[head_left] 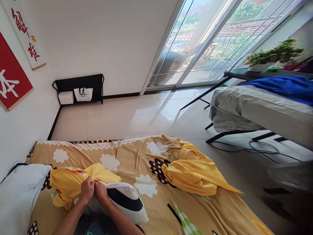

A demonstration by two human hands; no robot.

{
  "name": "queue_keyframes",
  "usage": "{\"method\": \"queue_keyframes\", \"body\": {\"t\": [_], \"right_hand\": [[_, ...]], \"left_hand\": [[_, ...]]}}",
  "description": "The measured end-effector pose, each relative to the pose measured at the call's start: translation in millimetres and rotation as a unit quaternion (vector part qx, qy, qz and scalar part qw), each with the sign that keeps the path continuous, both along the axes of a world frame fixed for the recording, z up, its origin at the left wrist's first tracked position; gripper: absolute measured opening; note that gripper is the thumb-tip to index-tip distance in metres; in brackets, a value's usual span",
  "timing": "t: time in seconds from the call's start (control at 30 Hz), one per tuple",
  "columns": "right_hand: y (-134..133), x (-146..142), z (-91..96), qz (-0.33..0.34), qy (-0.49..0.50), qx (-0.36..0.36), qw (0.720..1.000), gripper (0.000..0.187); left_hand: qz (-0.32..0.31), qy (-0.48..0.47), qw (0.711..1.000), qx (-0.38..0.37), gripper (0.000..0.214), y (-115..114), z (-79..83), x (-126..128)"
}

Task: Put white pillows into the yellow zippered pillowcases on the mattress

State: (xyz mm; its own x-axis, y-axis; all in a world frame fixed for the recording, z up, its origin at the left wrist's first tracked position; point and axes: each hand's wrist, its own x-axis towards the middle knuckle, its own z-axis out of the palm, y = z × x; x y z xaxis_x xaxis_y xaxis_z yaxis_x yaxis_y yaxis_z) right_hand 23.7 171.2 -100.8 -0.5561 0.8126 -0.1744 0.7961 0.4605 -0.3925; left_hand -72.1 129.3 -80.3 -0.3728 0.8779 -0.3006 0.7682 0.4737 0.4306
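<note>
My left hand (87, 189) and my right hand (100, 192) are side by side, fingers closed on the gathered edge of a yellow pillowcase (67, 181). The pillowcase is bunched to the left, with a corner spread out above my hands. A white pillow (140, 209) with a dark band lies under my hands and forearms. Its left part runs under the yellow cloth and is mostly hidden. Both rest on a tan bedspread (132, 160) with white cloud shapes and dotted brown patches.
Another crumpled yellow cloth (193, 171) lies on the bed's right side. A white pillow (22, 192) is at the left edge. Beyond the bed stand a black rack (95, 89), a sliding glass door (195, 49) and a plastic-wrapped mattress (234, 107) on a metal frame. Cables (244, 149) trail across the floor.
</note>
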Motion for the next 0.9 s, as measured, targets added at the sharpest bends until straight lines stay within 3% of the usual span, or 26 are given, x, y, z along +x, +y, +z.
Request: {"method": "queue_keyframes", "body": {"t": [0.17, 0.27, 0.43, 0.47, 0.57, 0.6, 0.67, 0.77, 0.9], "right_hand": [[21.2, 27.2, -5.0, -0.043, 0.002, 0.017, 0.999, 0.039], [28.8, 48.1, -8.0, -0.037, 0.003, 0.006, 0.999, 0.036], [38.8, 87.6, -3.4, 0.042, 0.017, -0.023, 0.999, 0.022], [40.5, 98.9, -1.9, 0.055, 0.018, -0.024, 0.998, 0.025], [41.1, 134.0, -0.5, 0.052, -0.001, -0.013, 0.999, 0.080], [39.3, 142.9, -1.3, 0.039, -0.017, -0.008, 0.999, 0.086], [33.8, 151.3, -3.3, 0.023, -0.044, -0.001, 0.999, 0.074], [27.9, 138.5, 0.7, 0.033, -0.051, 0.000, 0.998, 0.041], [43.0, 98.9, 37.9, 0.039, -0.037, 0.020, 0.998, 0.019]], "left_hand": [[-0.042, -0.001, 0.998, -0.036, 0.028, -49.5, -17.4, 9.4], [-0.068, 0.005, 0.995, -0.079, 0.037, -77.0, -34.1, 9.6], [-0.076, 0.029, 0.990, -0.115, 0.051, -89.7, -50.3, -5.5], [-0.078, 0.034, 0.990, -0.111, 0.051, -88.3, -51.4, -7.6], [-0.088, 0.035, 0.991, -0.099, 0.049, -83.1, -53.8, -6.5], [-0.094, 0.030, 0.990, -0.096, 0.048, -81.8, -54.6, -3.9], [-0.105, 0.013, 0.990, -0.089, 0.049, -79.5, -55.7, 1.9], [-0.104, -0.009, 0.992, -0.068, 0.053, -72.1, -52.9, 3.8], [-0.039, -0.010, 0.999, 0.005, 0.049, -47.1, -31.0, -20.5]]}}
